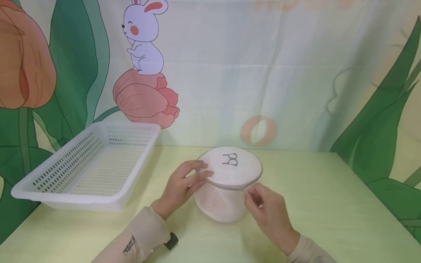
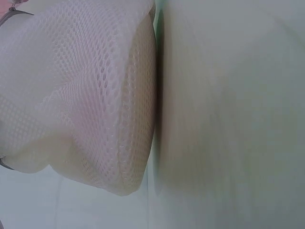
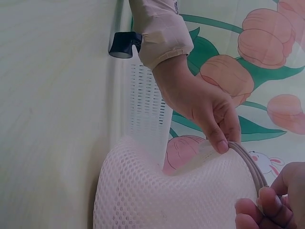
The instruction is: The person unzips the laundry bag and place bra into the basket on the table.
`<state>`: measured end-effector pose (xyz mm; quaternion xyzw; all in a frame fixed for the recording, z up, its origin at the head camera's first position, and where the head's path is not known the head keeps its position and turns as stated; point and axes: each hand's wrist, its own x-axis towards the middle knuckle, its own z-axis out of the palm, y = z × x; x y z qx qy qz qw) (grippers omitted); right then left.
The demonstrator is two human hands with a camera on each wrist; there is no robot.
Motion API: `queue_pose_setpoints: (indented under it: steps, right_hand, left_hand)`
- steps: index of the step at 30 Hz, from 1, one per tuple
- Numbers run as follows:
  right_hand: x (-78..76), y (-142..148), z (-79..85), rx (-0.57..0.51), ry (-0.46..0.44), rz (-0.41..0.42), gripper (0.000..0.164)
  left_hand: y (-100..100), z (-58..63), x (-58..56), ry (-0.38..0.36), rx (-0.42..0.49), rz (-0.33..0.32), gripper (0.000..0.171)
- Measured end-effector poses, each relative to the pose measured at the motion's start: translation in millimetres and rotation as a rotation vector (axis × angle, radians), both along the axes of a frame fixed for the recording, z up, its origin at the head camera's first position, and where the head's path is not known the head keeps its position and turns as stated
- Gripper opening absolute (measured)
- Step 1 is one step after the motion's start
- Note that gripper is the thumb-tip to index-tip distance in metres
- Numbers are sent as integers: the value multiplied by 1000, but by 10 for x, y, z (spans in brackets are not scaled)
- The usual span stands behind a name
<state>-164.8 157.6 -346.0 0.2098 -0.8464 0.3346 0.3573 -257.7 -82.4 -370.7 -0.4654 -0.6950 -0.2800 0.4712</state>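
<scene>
White mesh bag (image 1: 227, 178) stands between the two hands, its round top facing up and its side sagging inward beneath the fingers of the left hand (image 1: 182, 185). That hand grips the gray edge (image 3: 250, 164) of the top from its left side, fingers laid over the upper face and thumb below, as the right wrist view shows. Close by on the other side, the right hand (image 1: 271, 212) has its fingers curled and pinches at the near right part of the same edge; what exactly lies between its tips is too small to tell. Just ahead of the left fingertips, a dark line figure (image 1: 230, 159) marks the top.

Behind the hands come pale sleeves (image 1: 139, 232), with a small black device (image 1: 171, 241) at the left wrist. Beneath everything spreads a pale yellow-green table (image 1: 329, 208). Well to the left of the left hand sits a white slotted basket (image 1: 75, 197), apart from the bag. Beyond both hands hangs a printed cloth (image 1: 210, 84): a white rabbit (image 1: 148, 54) on a pink tulip (image 1: 141, 96) ahead of the left hand, and green leaves (image 1: 378, 131) far to the right of the right one.
</scene>
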Motion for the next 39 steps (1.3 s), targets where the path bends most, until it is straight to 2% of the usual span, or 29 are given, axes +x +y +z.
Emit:
queue_pose_setpoints:
  steps: [13,23,31,39]
  right_hand:
    - [-6,22,14,-13,-3,-1,20]
    - [-10,49,24,-29,-5,-16,19]
    - [-15,57,15,-24,-6,-13,20]
    - [-23,59,1,-39,-5,9,20]
  left_hand:
    - [-37,-12,-27,-92,31,-42,24]
    - [-84,-11,-35,-170,37,-26,26]
    - [-97,-25,-48,-182,41,-23,26]
    - [-86,1,-40,-156,35,-26,24]
